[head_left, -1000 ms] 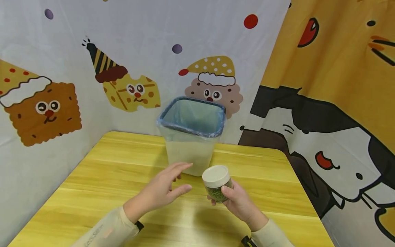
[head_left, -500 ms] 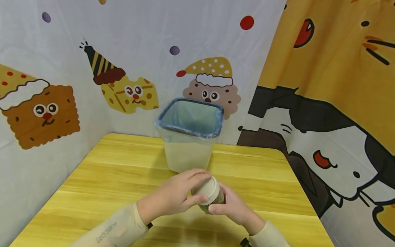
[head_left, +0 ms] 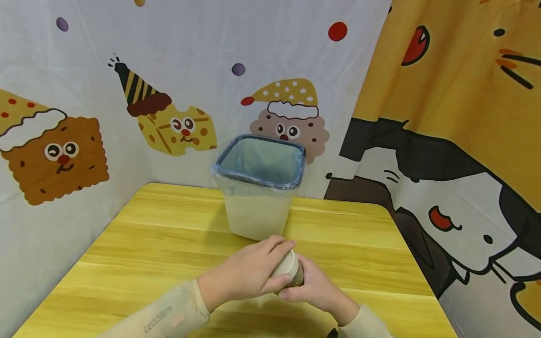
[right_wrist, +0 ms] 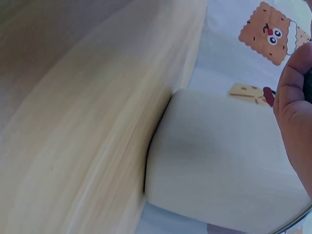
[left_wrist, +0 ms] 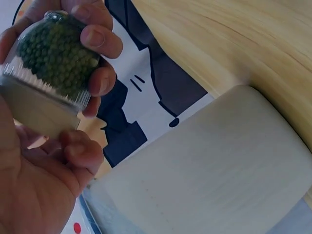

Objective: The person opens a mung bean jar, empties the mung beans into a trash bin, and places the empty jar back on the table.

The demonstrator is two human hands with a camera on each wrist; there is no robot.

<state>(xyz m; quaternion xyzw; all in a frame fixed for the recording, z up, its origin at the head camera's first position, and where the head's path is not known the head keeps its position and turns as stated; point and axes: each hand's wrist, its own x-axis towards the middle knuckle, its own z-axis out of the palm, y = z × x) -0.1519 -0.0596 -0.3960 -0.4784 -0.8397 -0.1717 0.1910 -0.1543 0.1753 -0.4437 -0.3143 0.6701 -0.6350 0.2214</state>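
A clear jar [left_wrist: 58,56] of small green beads or beans, with a whitish lid [head_left: 288,264], is held tilted between both hands above the table. My right hand [head_left: 314,286] grips the jar's body, its fingers wrapped round the clear part in the left wrist view. Over the lid curls my left hand [head_left: 249,270], thumb on the near side and fingers on the far side. In the right wrist view only part of the right hand [right_wrist: 297,114] shows at the edge, and the jar is mostly cut off.
Behind the hands a whitish bin [head_left: 258,213] with a blue rim and a clear plastic liner stands on the yellow wood-grain table [head_left: 160,234]. Cartoon-printed cloth [head_left: 186,56] hangs along the back and sides.
The left hand has come from the side onto the lid and now grips it. The right hand has lowered the jar slightly and tilted it toward the left hand. The bin stays put.
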